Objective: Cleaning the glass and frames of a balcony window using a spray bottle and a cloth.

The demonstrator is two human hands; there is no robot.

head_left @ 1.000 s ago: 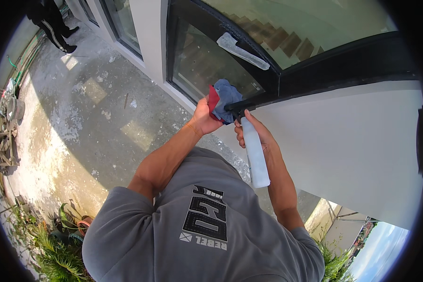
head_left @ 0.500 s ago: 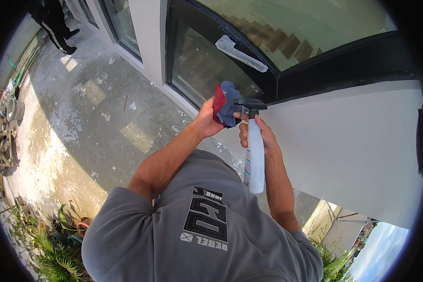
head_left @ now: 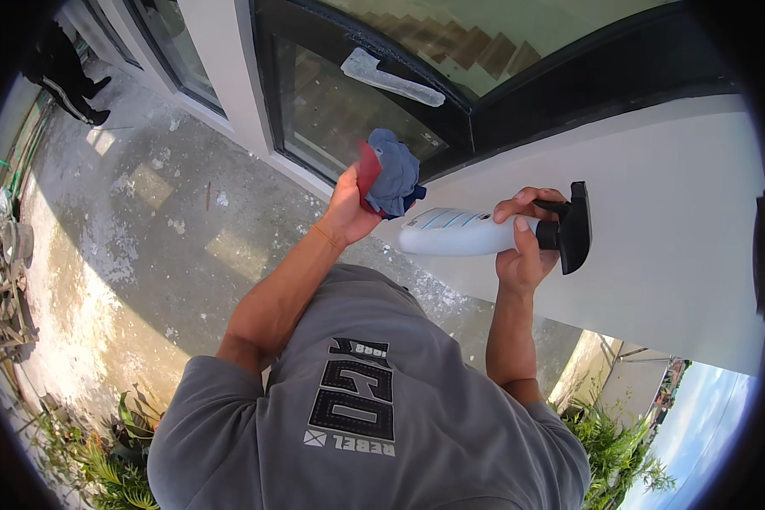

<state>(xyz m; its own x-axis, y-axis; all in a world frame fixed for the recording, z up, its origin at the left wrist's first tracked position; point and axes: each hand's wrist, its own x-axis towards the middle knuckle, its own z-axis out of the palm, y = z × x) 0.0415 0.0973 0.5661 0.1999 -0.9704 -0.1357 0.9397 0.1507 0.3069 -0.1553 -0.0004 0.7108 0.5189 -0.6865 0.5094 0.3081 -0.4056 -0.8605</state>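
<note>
My left hand [head_left: 353, 211] grips a bunched blue-grey cloth [head_left: 393, 174] with a dark red part along its left side. It is in front of the lower window pane [head_left: 323, 110]. To the right, my right hand [head_left: 525, 246] holds a white spray bottle [head_left: 459, 234] near its neck. The bottle lies sideways, its black trigger head [head_left: 576, 228] pointing right and its base toward the cloth. A gap separates bottle and cloth. Above them, the dark window frame carries a handle [head_left: 391, 78] wrapped in whitish film.
A white wall [head_left: 654, 170] runs along the right below the window. Worn concrete floor [head_left: 170, 229] stretches left. Another person's legs [head_left: 64, 72] stand at the far left. Green plants [head_left: 102, 459] grow at the lower left, near a pile of wood pieces [head_left: 8, 310].
My right hand has swung the spray bottle away from the cloth and turned it from upright to sideways. My left hand keeps the cloth. The view has shifted slightly.
</note>
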